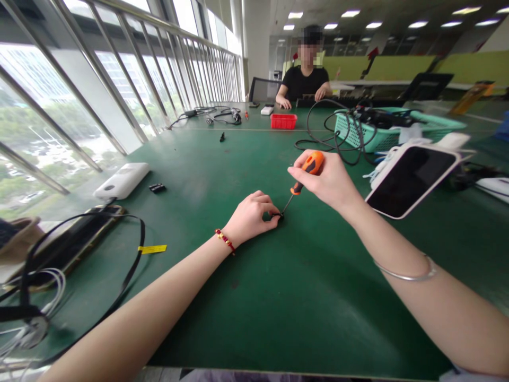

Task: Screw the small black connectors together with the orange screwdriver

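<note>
My right hand (324, 180) is wrapped round the orange handle of a small screwdriver (304, 178). The thin shaft slants down and left, and its tip meets a small black part (278, 216) on the green table (278, 297). My left hand (252, 217) rests on the table with its fingers curled, pinching that black part in place. Most of the part is hidden under the fingertips.
A white device with a dark screen (411, 180) lies right of my right hand. Behind it stands a teal basket (377, 130) with black cables. A red tray (283, 121) sits far back, where a person in black (304, 79) sits. A white box (123, 180) and cables (79, 254) lie left.
</note>
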{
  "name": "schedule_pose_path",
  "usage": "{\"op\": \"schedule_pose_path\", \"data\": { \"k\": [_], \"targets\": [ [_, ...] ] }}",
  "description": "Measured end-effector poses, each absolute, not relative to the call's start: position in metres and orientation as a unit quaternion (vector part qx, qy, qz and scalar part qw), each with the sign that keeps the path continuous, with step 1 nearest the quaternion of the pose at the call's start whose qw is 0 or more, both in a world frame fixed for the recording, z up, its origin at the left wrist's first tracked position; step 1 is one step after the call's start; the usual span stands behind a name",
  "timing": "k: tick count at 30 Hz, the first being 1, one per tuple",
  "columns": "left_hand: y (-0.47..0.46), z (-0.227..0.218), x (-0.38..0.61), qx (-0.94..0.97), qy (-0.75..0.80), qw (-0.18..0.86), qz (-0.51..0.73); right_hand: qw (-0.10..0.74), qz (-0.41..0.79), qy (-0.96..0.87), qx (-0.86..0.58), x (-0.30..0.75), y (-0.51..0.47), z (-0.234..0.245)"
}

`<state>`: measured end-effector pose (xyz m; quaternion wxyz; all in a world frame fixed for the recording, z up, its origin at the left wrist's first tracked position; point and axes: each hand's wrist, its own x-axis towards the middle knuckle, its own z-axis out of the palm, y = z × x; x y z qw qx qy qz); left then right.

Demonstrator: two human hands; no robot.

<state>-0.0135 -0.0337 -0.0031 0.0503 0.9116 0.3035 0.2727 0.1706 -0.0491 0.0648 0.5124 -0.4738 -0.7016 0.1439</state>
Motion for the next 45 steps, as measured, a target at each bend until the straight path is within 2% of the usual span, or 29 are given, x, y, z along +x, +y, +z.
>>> {"op": "schedule_pose_path", "data": {
  "k": [7, 14, 20, 28, 35, 38, 40, 43, 45],
  "targets": [
    [-0.032, -0.005, -0.014, 0.912, 0.3, 0.049, 0.276, 0.512, 0.181, -0.718, -0.434, 0.174, -0.046, 0.062],
    [-0.032, -0.005, -0.014, 0.912, 0.298, 0.045, 0.277, 0.526, 0.159, -0.703, -0.452, 0.172, -0.047, 0.063],
    [-0.032, -0.006, -0.014, 0.912, 0.298, 0.044, 0.277, 0.507, 0.231, -0.717, -0.418, 0.172, -0.048, 0.064],
    [-0.034, -0.003, -0.014, 0.908, 0.301, 0.049, 0.286, 0.516, 0.171, -0.716, -0.439, 0.173, -0.053, 0.069],
    [-0.033, -0.004, -0.015, 0.886, 0.328, 0.086, 0.317, 0.613, 0.178, -0.629, -0.443, 0.182, -0.049, 0.068],
    [-0.034, -0.004, -0.015, 0.872, 0.346, 0.092, 0.333, 0.587, 0.206, -0.632, -0.462, 0.183, -0.054, 0.054],
    [-0.037, -0.003, -0.015, 0.867, 0.355, 0.088, 0.338, 0.536, 0.224, -0.656, -0.483, 0.184, -0.058, 0.04],
    [-0.04, -0.002, -0.015, 0.867, 0.362, 0.077, 0.333, 0.447, 0.156, -0.739, -0.479, 0.188, -0.061, 0.02],
    [-0.042, -0.001, -0.015, 0.873, 0.36, 0.066, 0.323, 0.398, 0.151, -0.77, -0.475, 0.189, -0.061, 0.01]
  ]
}}
